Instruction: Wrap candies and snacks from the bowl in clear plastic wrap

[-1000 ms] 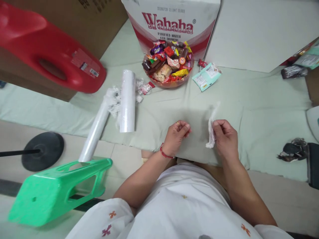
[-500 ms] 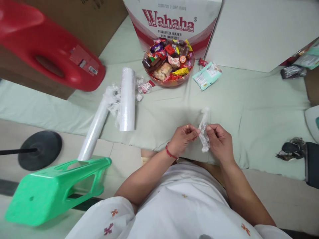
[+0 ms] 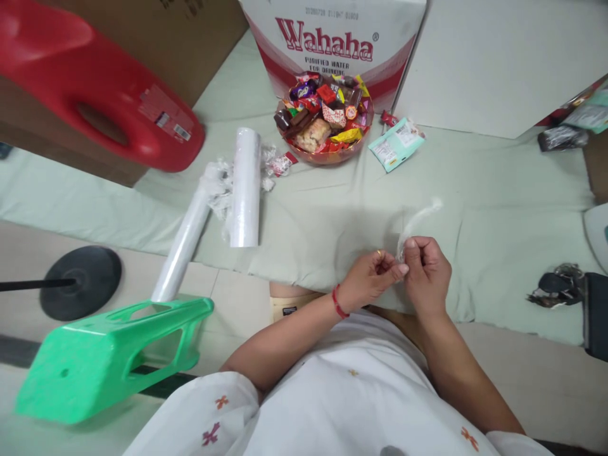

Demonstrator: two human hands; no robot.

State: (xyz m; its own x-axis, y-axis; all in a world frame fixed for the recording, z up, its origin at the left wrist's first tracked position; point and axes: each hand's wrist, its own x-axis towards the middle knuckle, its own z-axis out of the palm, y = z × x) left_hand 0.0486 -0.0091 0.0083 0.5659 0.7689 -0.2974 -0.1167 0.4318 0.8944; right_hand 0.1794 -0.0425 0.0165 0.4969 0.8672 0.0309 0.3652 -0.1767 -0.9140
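Note:
Both my hands are together above the green cloth, at a thin, crumpled piece of clear plastic film. My right hand pinches it between thumb and bent fingers, and a pale strip sticks up beyond the grip, slightly blurred. From the left, my left hand, with a red bracelet at the wrist, brings thumb and fingertips closed onto the film's lower end. Anything inside the film is hidden by the fingers. Ahead stands a glass bowl full of wrapped sweets, with a light-green packet beside it.
Left of my hands, a plastic film roll lies near crumpled film. Another roll slants over the table edge to a green plastic stool. A red jug, a Wahaha carton and keys are around.
Both hands have shifted slightly right. The film, earlier hanging above and below the fingers with a darker patch in it, now shows mainly as a strip pointing up and right.

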